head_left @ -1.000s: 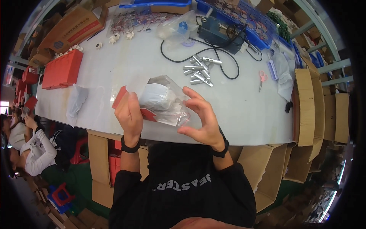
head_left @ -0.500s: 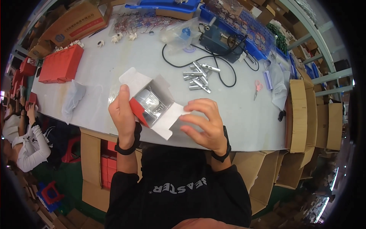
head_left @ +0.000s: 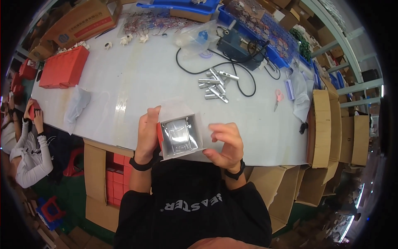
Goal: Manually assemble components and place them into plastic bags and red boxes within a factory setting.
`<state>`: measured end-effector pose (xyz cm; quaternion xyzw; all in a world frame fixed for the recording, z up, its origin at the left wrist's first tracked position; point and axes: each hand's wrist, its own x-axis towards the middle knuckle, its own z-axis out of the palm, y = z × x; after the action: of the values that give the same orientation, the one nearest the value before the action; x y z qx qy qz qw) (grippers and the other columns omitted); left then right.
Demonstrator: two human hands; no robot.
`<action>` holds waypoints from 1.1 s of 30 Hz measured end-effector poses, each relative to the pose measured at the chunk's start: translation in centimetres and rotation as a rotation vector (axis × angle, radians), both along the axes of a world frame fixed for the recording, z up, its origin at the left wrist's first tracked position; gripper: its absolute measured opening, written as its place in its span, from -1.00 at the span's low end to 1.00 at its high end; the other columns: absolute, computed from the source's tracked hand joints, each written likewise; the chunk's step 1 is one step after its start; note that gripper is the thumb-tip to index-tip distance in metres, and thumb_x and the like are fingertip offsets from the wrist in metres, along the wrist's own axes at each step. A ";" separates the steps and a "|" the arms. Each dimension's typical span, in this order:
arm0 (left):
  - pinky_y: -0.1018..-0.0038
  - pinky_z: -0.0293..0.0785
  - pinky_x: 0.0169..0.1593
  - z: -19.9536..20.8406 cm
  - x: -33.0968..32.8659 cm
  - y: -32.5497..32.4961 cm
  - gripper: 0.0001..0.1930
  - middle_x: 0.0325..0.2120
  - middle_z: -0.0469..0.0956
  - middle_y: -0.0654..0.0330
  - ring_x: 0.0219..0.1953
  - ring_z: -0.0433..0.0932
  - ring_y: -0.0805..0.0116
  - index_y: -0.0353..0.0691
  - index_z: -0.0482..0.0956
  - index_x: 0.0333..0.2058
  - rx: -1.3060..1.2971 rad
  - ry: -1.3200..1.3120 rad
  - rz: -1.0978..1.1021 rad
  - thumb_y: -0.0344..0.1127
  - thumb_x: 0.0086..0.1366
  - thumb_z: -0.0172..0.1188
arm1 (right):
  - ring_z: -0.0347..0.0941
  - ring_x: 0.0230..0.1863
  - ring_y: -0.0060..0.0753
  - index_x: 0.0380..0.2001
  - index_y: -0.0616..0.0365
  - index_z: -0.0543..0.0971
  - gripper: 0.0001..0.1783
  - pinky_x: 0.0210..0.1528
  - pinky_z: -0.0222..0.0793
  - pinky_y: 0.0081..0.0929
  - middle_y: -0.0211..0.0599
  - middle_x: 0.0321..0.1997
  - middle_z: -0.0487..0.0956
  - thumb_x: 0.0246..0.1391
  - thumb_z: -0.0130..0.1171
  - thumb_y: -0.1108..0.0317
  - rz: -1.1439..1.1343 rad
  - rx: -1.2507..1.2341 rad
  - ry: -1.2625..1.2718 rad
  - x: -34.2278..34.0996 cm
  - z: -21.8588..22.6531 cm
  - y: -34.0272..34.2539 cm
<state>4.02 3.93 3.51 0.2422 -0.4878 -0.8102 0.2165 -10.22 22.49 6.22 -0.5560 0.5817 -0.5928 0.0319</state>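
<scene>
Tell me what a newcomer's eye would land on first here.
Most likely the open box held in the left hand, low in the middle of the view, with a glossy item inside. Next come the silver metal tubes piled on the table beyond it, and the bright red boxes toward the table's far left.

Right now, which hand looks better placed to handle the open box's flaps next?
Probably the right hand: its fingers are partly open near the right side of the box, while the left hand holds its left.
</scene>
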 end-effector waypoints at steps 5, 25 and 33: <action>0.52 0.50 -0.02 -0.9 1.3 0.6 -0.40 -0.04 0.58 0.12 -0.07 0.56 0.46 -0.51 0.45 0.12 -0.174 0.291 -0.010 0.00 0.43 0.18 | 0.50 -0.12 -0.18 -0.03 0.21 0.56 -0.50 -0.09 0.42 -0.34 -0.04 0.05 0.66 0.04 0.48 0.17 0.062 -0.043 0.114 -0.1 0.1 -0.5; 0.20 0.43 0.17 1.3 2.4 -1.3 -0.44 0.13 0.44 -0.15 0.11 0.51 0.03 -0.21 0.47 0.15 -1.054 0.305 -0.113 -0.44 0.15 0.39 | 0.39 0.23 0.19 0.08 0.16 0.54 -0.19 0.16 0.36 -0.07 0.02 0.27 0.51 -0.07 0.44 -0.23 0.217 0.068 0.271 -1.0 0.5 -2.3; 0.09 0.31 0.27 -1.4 2.7 -0.4 -0.43 0.24 0.29 -0.31 0.25 0.39 -0.12 -0.12 0.33 0.01 -0.663 0.418 -0.153 -0.37 0.09 0.48 | 0.35 0.27 0.14 0.24 0.21 0.41 -0.02 0.26 0.23 -0.12 -0.04 0.35 0.41 -0.12 0.48 -0.21 0.305 0.180 0.276 -1.3 2.7 -3.4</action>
<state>6.68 3.53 2.13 -0.0482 -0.6848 -0.6547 0.3165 -11.53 19.05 8.96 -0.7082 0.5403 -0.4452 0.0908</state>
